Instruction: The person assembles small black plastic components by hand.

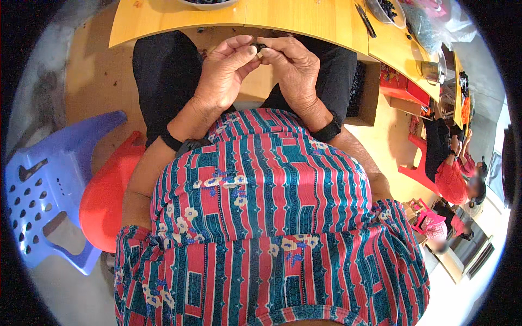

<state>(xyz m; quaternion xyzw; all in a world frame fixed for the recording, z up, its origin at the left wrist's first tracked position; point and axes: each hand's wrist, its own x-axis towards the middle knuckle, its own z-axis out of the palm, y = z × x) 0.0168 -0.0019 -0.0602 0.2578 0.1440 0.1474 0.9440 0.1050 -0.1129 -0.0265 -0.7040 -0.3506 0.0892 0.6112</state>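
Both my hands meet over my lap, just in front of the table's near edge. A small black part (259, 47) is pinched between them; it looks round, but my fingertips cover most of it. My left hand (225, 68) grips it between thumb and forefinger from the left. From the right, my right hand (296, 65) holds it the same way, with its other fingers curled in. Dark bands circle both wrists.
The yellow table (304, 22) bears a bowl (209, 4), a bowl of black pieces (387, 10), a dark slim tool (365, 20) and plastic bags (429, 22). A cardboard box (365, 98) stands below. Blue chair (54, 185) and red stool (109, 201) are left; other people sit right.
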